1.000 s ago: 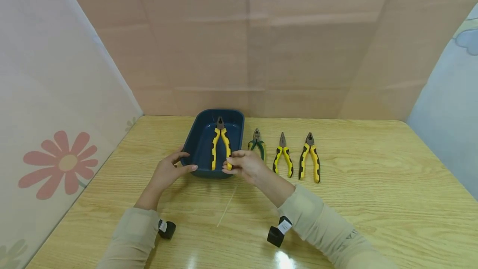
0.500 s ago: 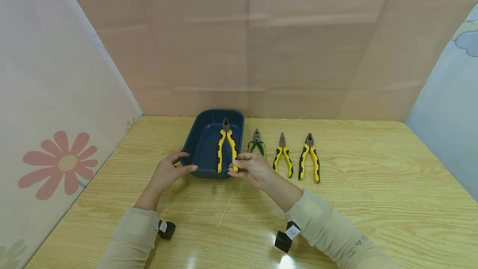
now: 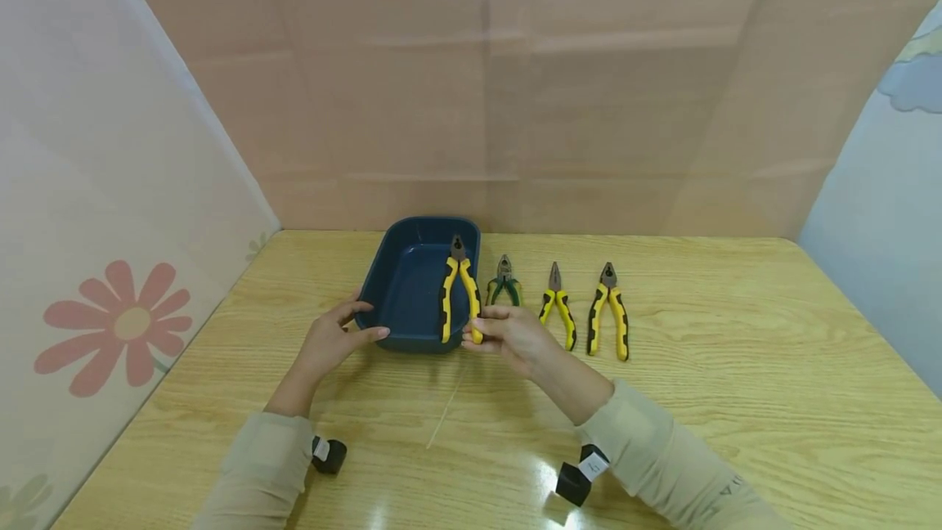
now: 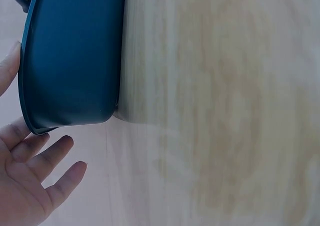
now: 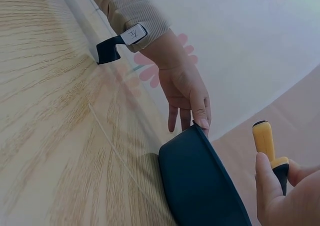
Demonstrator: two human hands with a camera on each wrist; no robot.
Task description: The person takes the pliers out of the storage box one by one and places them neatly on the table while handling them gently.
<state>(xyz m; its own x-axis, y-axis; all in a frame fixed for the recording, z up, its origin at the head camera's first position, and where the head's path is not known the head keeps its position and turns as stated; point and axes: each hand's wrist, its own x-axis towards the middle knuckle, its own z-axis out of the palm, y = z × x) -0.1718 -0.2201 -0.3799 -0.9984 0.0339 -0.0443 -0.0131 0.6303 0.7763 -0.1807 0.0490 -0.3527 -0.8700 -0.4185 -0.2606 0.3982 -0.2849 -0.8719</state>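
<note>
In the head view a dark blue tray [image 3: 414, 289] stands on the table's left half. My left hand [image 3: 327, 346] pinches its near left corner, thumb on the front rim; the left wrist view shows the tray wall [image 4: 75, 61] with fingers around the edge. My right hand [image 3: 518, 342] grips one handle end of yellow-and-black pliers [image 3: 446, 298]. These pliers are lifted over the tray's right side, nose pointing away and handles spread. In the right wrist view a yellow handle end [image 5: 263, 138] shows above the right hand [image 5: 292, 201]; the pliers' nose is out of sight there.
Right of the tray lie green-handled pliers [image 3: 504, 270], yellow-and-black needle-nose pliers [image 3: 555, 278] and larger yellow-and-black pliers [image 3: 607, 276]. A thin pale line [image 3: 445, 414] runs across the wooden table [image 3: 736, 350]. A brown-pink wall [image 3: 515, 105] rises behind.
My right hand has carried the yellow-and-black pliers rightward, from the tray's middle to above its right side. The left hand and the tray stay in place.
</note>
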